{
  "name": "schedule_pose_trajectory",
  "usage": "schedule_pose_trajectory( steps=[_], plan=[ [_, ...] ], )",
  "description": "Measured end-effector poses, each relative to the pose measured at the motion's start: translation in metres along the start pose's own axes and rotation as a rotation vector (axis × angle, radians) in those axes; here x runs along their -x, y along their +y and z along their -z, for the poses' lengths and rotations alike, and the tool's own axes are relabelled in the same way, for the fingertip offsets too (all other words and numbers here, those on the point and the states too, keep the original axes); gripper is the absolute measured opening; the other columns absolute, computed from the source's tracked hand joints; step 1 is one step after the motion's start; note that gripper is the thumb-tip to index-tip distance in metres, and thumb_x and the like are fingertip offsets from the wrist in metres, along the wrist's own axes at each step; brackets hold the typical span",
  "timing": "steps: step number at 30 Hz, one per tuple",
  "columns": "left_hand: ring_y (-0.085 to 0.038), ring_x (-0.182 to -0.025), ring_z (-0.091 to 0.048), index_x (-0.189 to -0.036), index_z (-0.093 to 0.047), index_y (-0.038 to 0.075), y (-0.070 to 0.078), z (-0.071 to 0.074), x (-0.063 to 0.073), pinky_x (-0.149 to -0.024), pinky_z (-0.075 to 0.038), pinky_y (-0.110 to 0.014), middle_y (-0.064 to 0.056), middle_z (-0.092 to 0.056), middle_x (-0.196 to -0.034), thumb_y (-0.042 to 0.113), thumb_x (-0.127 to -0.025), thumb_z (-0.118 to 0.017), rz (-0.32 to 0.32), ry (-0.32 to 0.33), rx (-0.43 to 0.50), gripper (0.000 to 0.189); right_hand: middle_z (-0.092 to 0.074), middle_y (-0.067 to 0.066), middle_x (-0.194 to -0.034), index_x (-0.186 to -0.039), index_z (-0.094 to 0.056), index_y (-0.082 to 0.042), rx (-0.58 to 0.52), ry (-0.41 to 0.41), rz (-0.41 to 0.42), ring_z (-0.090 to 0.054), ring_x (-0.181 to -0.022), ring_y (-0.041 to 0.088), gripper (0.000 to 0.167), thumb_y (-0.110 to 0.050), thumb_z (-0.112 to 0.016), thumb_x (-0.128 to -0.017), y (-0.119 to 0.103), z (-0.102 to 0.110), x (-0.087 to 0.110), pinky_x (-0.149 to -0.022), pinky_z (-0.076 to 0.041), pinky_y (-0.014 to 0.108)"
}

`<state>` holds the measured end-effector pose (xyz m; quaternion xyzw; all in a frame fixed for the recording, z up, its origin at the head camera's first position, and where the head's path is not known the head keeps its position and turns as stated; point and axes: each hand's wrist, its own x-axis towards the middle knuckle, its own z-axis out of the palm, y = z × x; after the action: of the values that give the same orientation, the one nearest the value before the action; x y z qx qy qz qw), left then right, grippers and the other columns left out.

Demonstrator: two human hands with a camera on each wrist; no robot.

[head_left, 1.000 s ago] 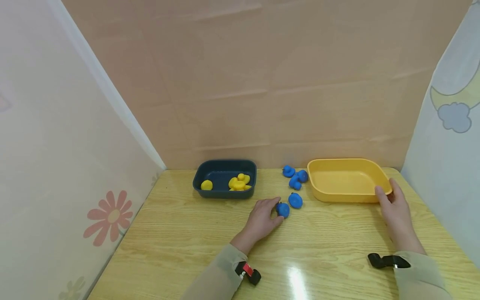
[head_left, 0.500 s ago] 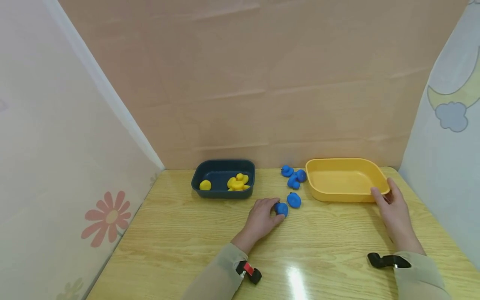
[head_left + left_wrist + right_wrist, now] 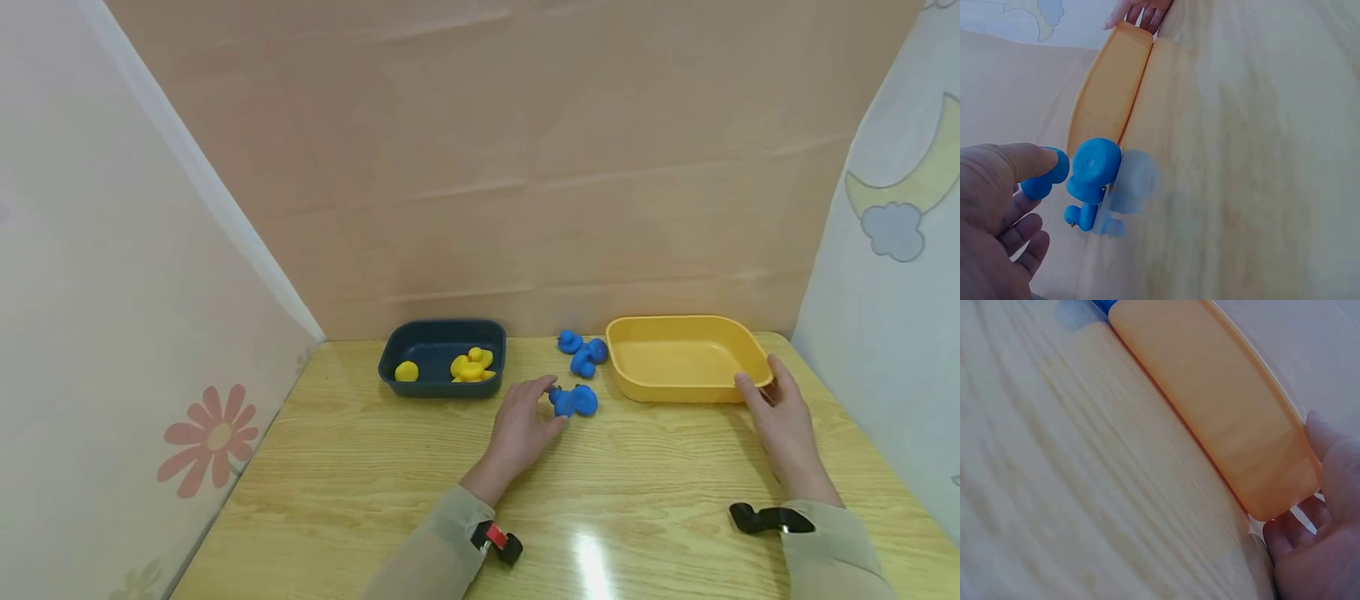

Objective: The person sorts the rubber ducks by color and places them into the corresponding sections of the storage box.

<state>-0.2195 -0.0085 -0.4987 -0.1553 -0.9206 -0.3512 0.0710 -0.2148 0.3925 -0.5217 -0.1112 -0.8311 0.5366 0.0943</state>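
Note:
My left hand (image 3: 517,429) pinches a blue rubber duck (image 3: 562,402) between thumb and fingers, as the left wrist view also shows with the duck (image 3: 1057,165) under the thumb. Just right of it lies another blue duck (image 3: 585,401), overlapping it in the head view. Several more blue ducks (image 3: 587,357) sit behind, near the left end of a yellow plastic bin (image 3: 678,392). My right hand (image 3: 783,425) grips that bin's front right corner, the thumb at the rim and the fingers curled round the end wall, seen close in the right wrist view (image 3: 1329,512).
A dark navy bin (image 3: 442,389) stands back left, with several yellow ducks (image 3: 472,365) and one more yellow piece (image 3: 407,372) in it. Brown paper (image 3: 465,167) covers the wall behind the wooden table (image 3: 337,500). Printed sheets hang on both sides.
My left hand has moved the pinched blue duck slightly forward, up beside the neighbouring blue duck. The right hand stays on the yellow bin. The head view has shifted a little.

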Motion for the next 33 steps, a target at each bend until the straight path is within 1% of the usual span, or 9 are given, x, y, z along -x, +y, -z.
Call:
schedule_pose_trajectory(
  steps=[8, 15, 18, 20, 24, 27, 29, 33],
  plan=[
    [-0.019, -0.134, -0.057, -0.158, -0.061, 0.020, 0.017, 0.001, -0.010, -0.112, -0.052, -0.040, 0.008, -0.070, -0.143, 0.026, -0.098, -0.089, -0.029, 0.067, 0.043, 0.067, -0.001, 0.023, -0.182, -0.178, 0.007, -0.018, 0.009, 0.001, 0.019, -0.013, -0.164, 0.052, 0.092, -0.055, -0.050, -0.115, 0.001, 0.000, 0.000, -0.112, -0.024, 0.003],
    [-0.017, -0.135, -0.056, -0.157, -0.062, 0.020, 0.031, -0.007, -0.021, -0.113, -0.051, -0.036, 0.008, -0.070, -0.142, 0.025, -0.099, -0.087, -0.073, 0.077, 0.092, 0.063, -0.003, 0.025, -0.181, -0.178, 0.006, -0.018, -0.002, 0.002, 0.038, -0.014, -0.163, 0.053, 0.092, -0.054, -0.051, -0.115, 0.001, 0.000, 0.003, -0.107, -0.025, -0.001],
    [-0.016, -0.134, -0.057, -0.157, -0.062, 0.020, 0.037, -0.013, -0.027, -0.113, -0.051, -0.035, 0.008, -0.071, -0.140, 0.026, -0.099, -0.088, -0.087, 0.090, 0.074, 0.064, -0.003, 0.025, -0.181, -0.178, 0.006, -0.018, -0.012, 0.002, 0.042, -0.014, -0.163, 0.052, 0.092, -0.053, -0.051, -0.115, 0.001, 0.000, 0.004, -0.107, -0.026, -0.001],
    [-0.015, -0.133, -0.058, -0.157, -0.063, 0.021, 0.041, -0.016, -0.030, -0.112, -0.051, -0.033, 0.009, -0.072, -0.139, 0.028, -0.099, -0.088, -0.085, 0.097, 0.051, 0.063, -0.003, 0.025, -0.181, -0.178, 0.005, -0.017, -0.018, 0.002, 0.042, -0.014, -0.163, 0.052, 0.093, -0.054, -0.052, -0.115, 0.002, -0.001, 0.004, -0.108, -0.026, 0.000],
    [-0.014, -0.130, -0.059, -0.155, -0.064, 0.022, 0.050, -0.022, -0.038, -0.103, -0.054, -0.028, 0.009, -0.072, -0.136, 0.032, -0.099, -0.088, -0.075, 0.103, 0.037, 0.062, -0.002, 0.024, -0.182, -0.178, 0.005, -0.017, -0.022, 0.004, 0.038, -0.013, -0.164, 0.051, 0.093, -0.054, -0.052, -0.115, 0.002, -0.001, 0.002, -0.109, -0.026, 0.001],
    [-0.012, -0.125, -0.061, -0.154, -0.065, 0.022, 0.056, -0.026, -0.043, -0.099, -0.054, -0.025, 0.010, -0.073, -0.134, 0.033, -0.099, -0.088, -0.087, 0.109, 0.028, 0.061, -0.002, 0.024, -0.182, -0.178, 0.005, -0.018, -0.022, 0.004, 0.037, -0.014, -0.164, 0.052, 0.093, -0.054, -0.052, -0.115, 0.003, 0.000, 0.002, -0.109, -0.027, 0.001],
    [-0.012, -0.122, -0.062, -0.152, -0.066, 0.020, 0.059, -0.030, -0.047, -0.101, -0.052, -0.026, 0.011, -0.073, -0.133, 0.033, -0.099, -0.088, -0.108, 0.117, 0.011, 0.059, -0.003, 0.024, -0.181, -0.178, 0.005, -0.018, -0.020, 0.004, 0.035, -0.014, -0.163, 0.053, 0.093, -0.054, -0.052, -0.115, 0.002, 0.000, 0.002, -0.108, -0.027, 0.001],
    [-0.012, -0.124, -0.062, -0.152, -0.066, 0.018, 0.066, -0.036, -0.053, -0.111, -0.048, -0.030, 0.010, -0.074, -0.133, 0.032, -0.099, -0.088, -0.119, 0.111, -0.008, 0.059, -0.003, 0.025, -0.181, -0.178, 0.005, -0.018, -0.015, 0.005, 0.030, -0.015, -0.162, 0.054, 0.092, -0.053, -0.052, -0.115, 0.002, 0.000, 0.004, -0.106, -0.026, -0.001]
  ],
)
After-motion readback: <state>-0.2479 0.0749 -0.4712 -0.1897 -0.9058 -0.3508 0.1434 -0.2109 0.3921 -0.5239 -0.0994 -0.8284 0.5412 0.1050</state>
